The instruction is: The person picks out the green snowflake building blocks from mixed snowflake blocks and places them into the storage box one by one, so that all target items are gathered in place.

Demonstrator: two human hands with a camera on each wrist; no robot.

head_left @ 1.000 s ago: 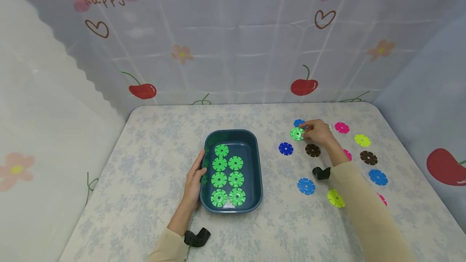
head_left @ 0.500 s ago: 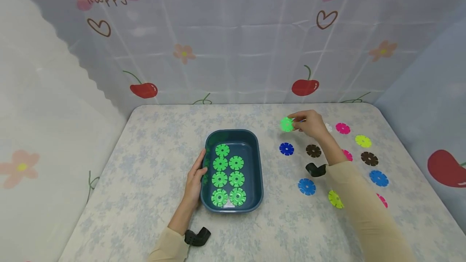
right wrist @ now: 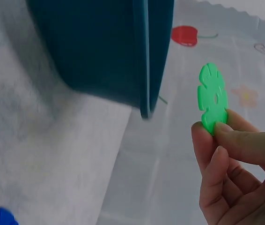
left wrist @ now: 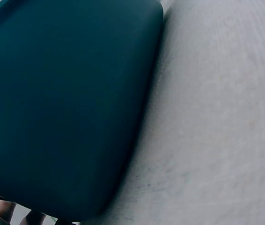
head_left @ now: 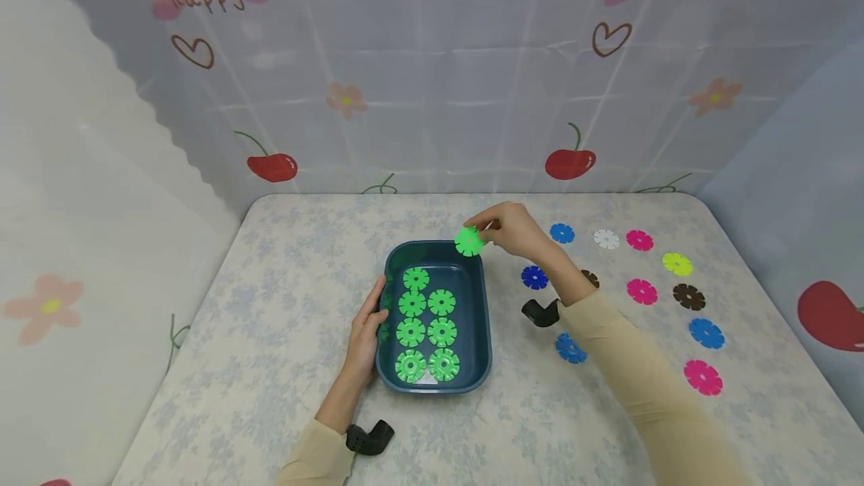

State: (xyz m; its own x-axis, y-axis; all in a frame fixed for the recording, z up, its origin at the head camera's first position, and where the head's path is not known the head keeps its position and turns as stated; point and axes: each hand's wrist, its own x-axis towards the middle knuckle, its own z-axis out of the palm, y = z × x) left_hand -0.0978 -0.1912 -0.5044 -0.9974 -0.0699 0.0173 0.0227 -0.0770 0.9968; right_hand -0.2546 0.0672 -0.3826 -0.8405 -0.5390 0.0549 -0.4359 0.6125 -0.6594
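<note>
In the head view, my right hand (head_left: pixel 516 231) pinches a green notched plastic disc (head_left: pixel 469 241) over the far right corner of a dark blue plastic tray (head_left: pixel 487 321). The right wrist view shows this green disc (right wrist: pixel 212 98) on edge between thumb and fingertips, apart from the tray wall (right wrist: pixel 95 47). My left hand (head_left: pixel 364 336) holds the tray's left side, thumb at the rim and fingers along the outside. Several green discs (head_left: pixel 442 332) lie flat inside, in two columns on the left and middle. The tray's outer wall (left wrist: pixel 67 103) fills much of the left wrist view.
Right of the tray, loose discs lie on the patterned tablecloth (head_left: pixel 290 261): blue (head_left: pixel 535 277), white (head_left: pixel 606 238), pink (head_left: pixel 642 292), yellow (head_left: pixel 678 264) and brown (head_left: pixel 689 296). The right forearm covers part of them. A printed curtain (head_left: pixel 432 96) hangs behind the table.
My right hand has lifted the green disc from among the loose discs and carried it left to the tray's far right corner. The left hand and tray stay in place.
</note>
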